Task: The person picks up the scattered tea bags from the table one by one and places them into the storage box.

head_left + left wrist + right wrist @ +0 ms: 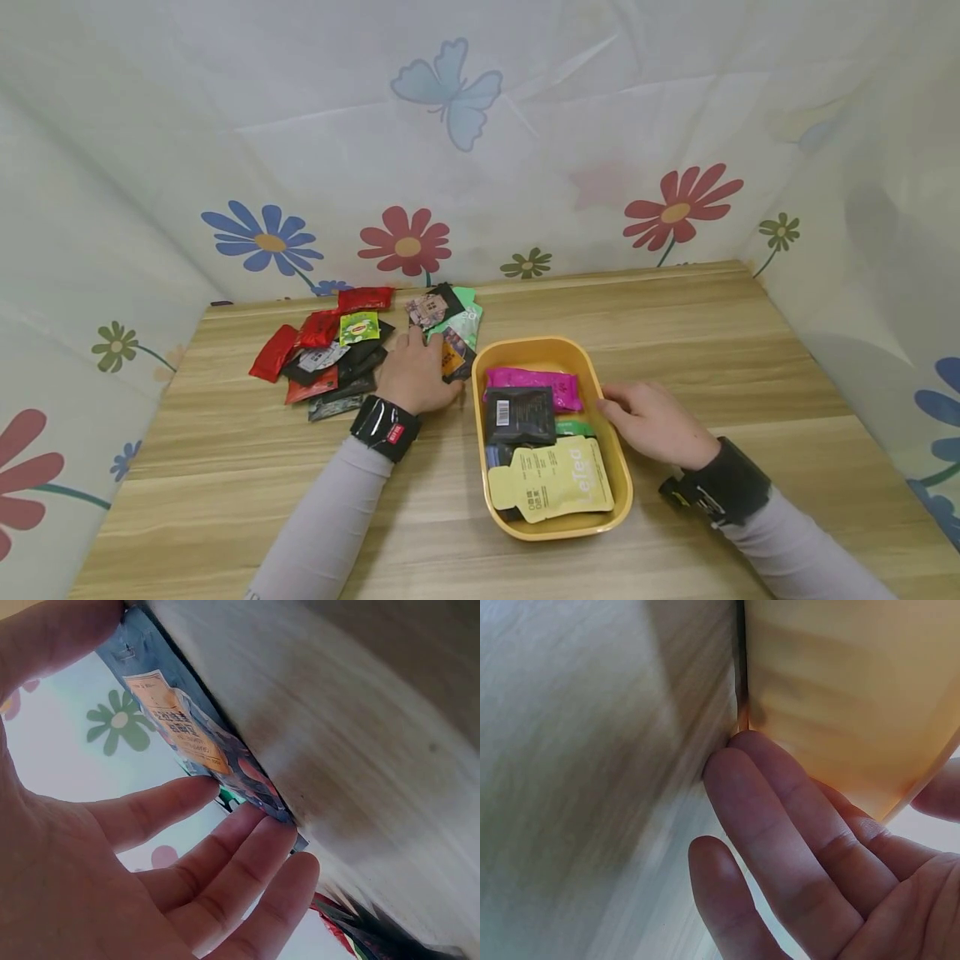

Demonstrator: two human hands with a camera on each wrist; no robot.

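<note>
My left hand [417,373] spans a dark sachet with an orange label [180,724], the thumb at one end and bent fingers at the other, close over the tabletop. On the right, a yellow plastic box [628,500] holds a pale yellow pouch [566,479], a black sachet [520,417], a magenta packet [536,385] and a green one [573,428] partly hidden beneath. My right hand [660,423] holds the box by its right side, thumb at the rim; in the right wrist view, fingertips [731,769] reach the wall's bottom edge.
Left of my left hand lies a pile of sachets, with red packets [273,353], a bright green one [359,327] and several black ones. Beyond that hand, a black sachet with a pinkish label [427,310] overlaps a mint-green pouch [467,321]. A flower-printed curtain [555,167] borders the wooden table [720,333].
</note>
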